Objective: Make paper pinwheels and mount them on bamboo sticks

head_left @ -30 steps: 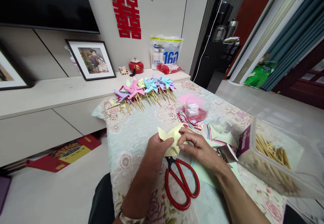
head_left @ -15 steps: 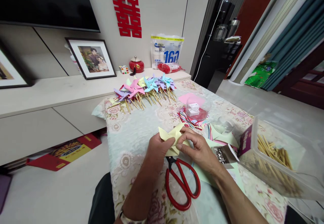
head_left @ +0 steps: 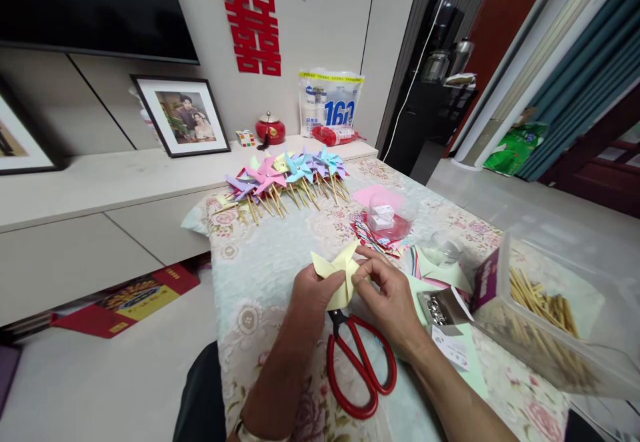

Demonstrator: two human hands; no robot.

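A pale yellow paper pinwheel [head_left: 338, 267], its blades folded in towards the middle, is held between both hands above the table. My left hand [head_left: 316, 290] is closed on its left side, thumb pressing near the centre. With thumb and fingers pinched, my right hand [head_left: 386, 289] grips the right side of the paper. Whether a pin is between the right fingertips is too small to tell. Just below the pinwheel lie scissors with red handles [head_left: 363, 369], their blades hidden under the paper and hands. To the right stands a small open box of metal pins [head_left: 437, 309].
Finished pinwheels on sticks [head_left: 295, 172] lie in a pile at the table's far end. A clear plastic bin [head_left: 500, 289] of wooden sticks stands at the right edge. Paper strips [head_left: 375, 237], a round clear container [head_left: 393, 212] and green paper sheets [head_left: 470, 349] lie nearer.
My right hand has shifted slightly, its fingertips closer to the pinwheel's centre. The paper blades look more folded in. A white card beside the pin box is now uncovered.
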